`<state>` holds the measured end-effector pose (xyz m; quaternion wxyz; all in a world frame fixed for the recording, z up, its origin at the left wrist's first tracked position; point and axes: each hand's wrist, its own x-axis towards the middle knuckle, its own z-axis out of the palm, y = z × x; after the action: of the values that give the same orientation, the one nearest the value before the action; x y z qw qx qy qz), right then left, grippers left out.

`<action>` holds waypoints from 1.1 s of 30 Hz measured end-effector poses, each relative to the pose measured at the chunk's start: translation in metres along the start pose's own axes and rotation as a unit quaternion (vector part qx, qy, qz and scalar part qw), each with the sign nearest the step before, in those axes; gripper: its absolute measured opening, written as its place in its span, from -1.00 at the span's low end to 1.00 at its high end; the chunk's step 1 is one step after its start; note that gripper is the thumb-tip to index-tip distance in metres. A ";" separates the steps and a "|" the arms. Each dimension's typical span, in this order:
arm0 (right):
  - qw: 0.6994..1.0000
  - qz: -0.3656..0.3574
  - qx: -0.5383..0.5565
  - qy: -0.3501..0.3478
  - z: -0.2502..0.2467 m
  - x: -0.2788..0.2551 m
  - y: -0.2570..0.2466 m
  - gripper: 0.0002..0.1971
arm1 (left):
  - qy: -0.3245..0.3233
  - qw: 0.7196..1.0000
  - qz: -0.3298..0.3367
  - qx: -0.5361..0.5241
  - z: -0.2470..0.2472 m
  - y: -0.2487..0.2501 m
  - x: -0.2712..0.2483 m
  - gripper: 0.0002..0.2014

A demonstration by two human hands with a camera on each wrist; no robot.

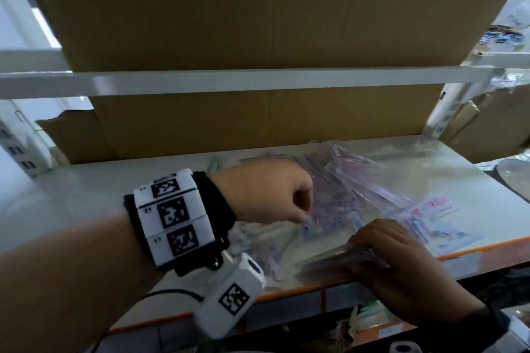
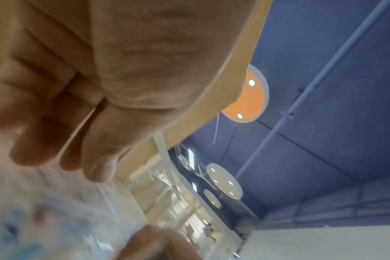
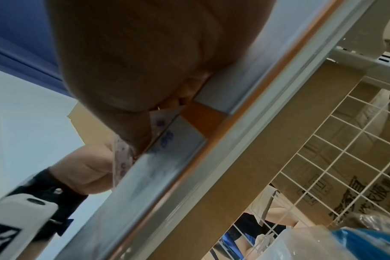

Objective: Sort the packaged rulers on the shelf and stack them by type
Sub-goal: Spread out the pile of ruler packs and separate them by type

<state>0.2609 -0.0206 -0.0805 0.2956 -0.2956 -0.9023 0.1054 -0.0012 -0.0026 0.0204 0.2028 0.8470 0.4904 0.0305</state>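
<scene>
A loose pile of clear-packaged rulers (image 1: 344, 189) with pink and blue print lies in the middle of the white shelf (image 1: 86, 200). My left hand (image 1: 301, 219) hovers over the pile's near edge, fingers curled, and pinches the end of one packaged ruler (image 1: 308, 228); the left wrist view shows the thin clear edge of that packaged ruler (image 2: 85, 123) between thumb and fingers. My right hand (image 1: 370, 249) grips a flat stack of packaged rulers (image 1: 324, 262) at the shelf's front edge. In the right wrist view that stack (image 3: 120, 158) sits between thumb and fingers.
Red-and-white packages (image 1: 430, 209) lie fanned out at the right, pale ones (image 1: 263, 238) under my left wrist. A large cardboard box (image 1: 258, 123) closes off the back of the shelf. A white rail (image 1: 229, 80) crosses overhead. The shelf lip (image 1: 286, 292) is orange.
</scene>
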 end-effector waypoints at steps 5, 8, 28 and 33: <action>0.999 -0.012 -0.045 -0.018 0.001 0.004 0.001 -0.78 | -0.035 0.986 -0.142 0.075 -0.017 -0.061 -0.005 -0.85; 0.998 -0.009 -0.060 -0.022 0.000 0.006 -0.001 -0.77 | -0.070 0.981 -0.157 0.094 -0.014 -0.067 -0.002 -0.79; 0.996 0.032 -0.085 -0.023 -0.002 0.005 -0.012 -0.79 | -0.145 0.960 -0.144 0.189 0.012 -0.031 0.026 -0.34; 0.995 0.034 -0.087 -0.021 -0.002 0.005 -0.013 -0.74 | -0.149 0.967 -0.188 0.082 0.008 -0.035 0.028 -0.09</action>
<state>0.2526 -0.0281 -0.0715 0.2456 -0.3485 -0.9035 0.0426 -0.0134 0.0339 -0.0044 0.2055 0.7480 0.6062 -0.1756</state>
